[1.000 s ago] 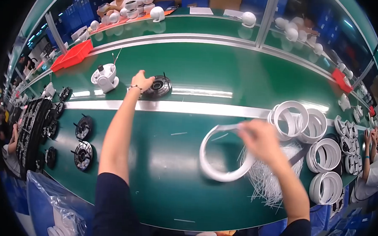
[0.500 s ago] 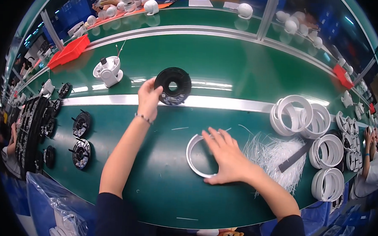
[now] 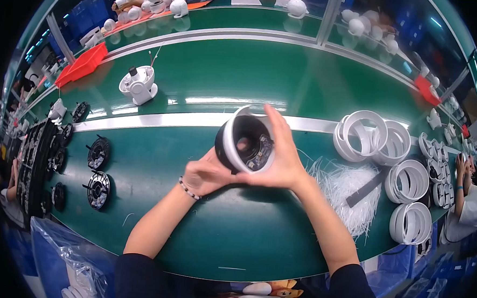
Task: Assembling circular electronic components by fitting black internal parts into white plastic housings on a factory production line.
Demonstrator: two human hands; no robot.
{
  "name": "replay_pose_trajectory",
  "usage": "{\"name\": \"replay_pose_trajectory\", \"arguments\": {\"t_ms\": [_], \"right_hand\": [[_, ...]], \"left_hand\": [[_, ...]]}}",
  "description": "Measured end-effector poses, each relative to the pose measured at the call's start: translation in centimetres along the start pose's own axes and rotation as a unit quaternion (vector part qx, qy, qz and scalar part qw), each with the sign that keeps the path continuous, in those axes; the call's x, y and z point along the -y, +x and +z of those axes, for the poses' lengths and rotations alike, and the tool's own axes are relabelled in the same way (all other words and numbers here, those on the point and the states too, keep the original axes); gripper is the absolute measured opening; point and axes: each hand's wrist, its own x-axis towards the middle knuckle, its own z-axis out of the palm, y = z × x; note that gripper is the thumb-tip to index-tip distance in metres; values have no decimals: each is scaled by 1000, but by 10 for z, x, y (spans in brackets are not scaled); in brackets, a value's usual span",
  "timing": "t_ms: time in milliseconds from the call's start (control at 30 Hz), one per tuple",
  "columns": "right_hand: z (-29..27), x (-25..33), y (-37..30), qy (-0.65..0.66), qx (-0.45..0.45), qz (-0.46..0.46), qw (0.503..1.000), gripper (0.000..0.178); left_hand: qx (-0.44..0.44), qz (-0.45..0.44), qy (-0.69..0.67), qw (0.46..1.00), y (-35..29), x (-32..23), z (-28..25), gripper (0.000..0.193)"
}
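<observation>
Both hands meet above the middle of the green counter [image 3: 190, 243], clamped on one assembly. The left hand [image 3: 207, 174], with a bead bracelet at its wrist, grips the black round housing [image 3: 244, 145] from below and from the left side. The right hand [image 3: 281, 162] wraps the housing's right side, fingers stretched up along the white ring [image 3: 229, 135] that sits around the housing's open face. The housing is lifted off the counter and tilted so its hollow inside faces the camera.

Near the counter's right edge lie stacks of white rings [image 3: 368, 137], some upright, some leaning on each other, and just left of them a heap of thin white strips [image 3: 344, 187] with a dark flat bar [image 3: 367, 187] lying across it. Toward the left edge several black finned discs [image 3: 97, 189] lie flat, well apart from the hands. Beyond the silver rail, a white lamp body [image 3: 138, 85] stands alone, and a red tray [image 3: 82, 65] sits near the far left corner.
</observation>
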Motion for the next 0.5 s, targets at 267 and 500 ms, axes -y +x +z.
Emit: {"name": "replay_pose_trajectory", "arguments": {"t_ms": [267, 500], "right_hand": [[-1, 20, 3, -25, 156, -66, 985, 121], [6, 20, 0, -44, 128, 41, 990, 121]], "left_hand": [[-33, -60, -93, 993, 0, 1, -18, 65], [-37, -32, -47, 998, 2, 4, -16, 54]]}}
